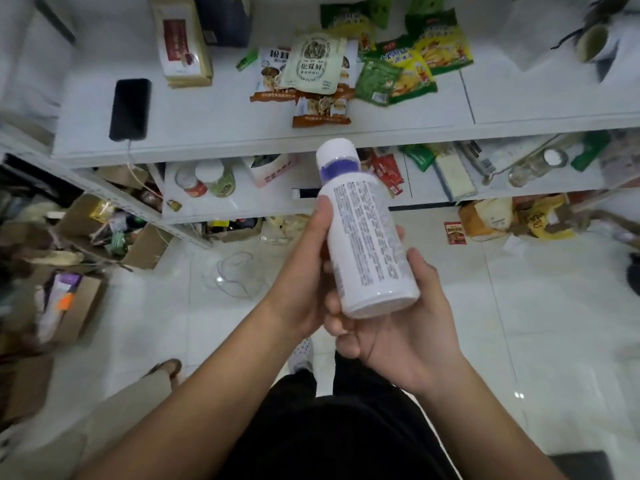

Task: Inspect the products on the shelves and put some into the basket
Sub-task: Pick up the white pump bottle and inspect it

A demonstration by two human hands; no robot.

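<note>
A white bottle [363, 230] with a white cap, a purple neck band and small printed text is held up in front of the shelves, cap pointing away from me. My left hand [306, 271] grips its left side with the thumb along the label. My right hand [398, 327] cups the bottle's base, fingers curled round it from below. Behind it, the white upper shelf [214, 112] carries snack packets [313, 67] and green-yellow bags [415, 60]. No basket is in view.
A black phone [130, 109] lies on the upper shelf beside a tan box [181, 39]. The lower shelf [242, 202] holds cans, packets and a glass jar [536, 166]. Open cardboard boxes [114, 230] stand on the floor at left. Another person's leg [138, 393] is at lower left.
</note>
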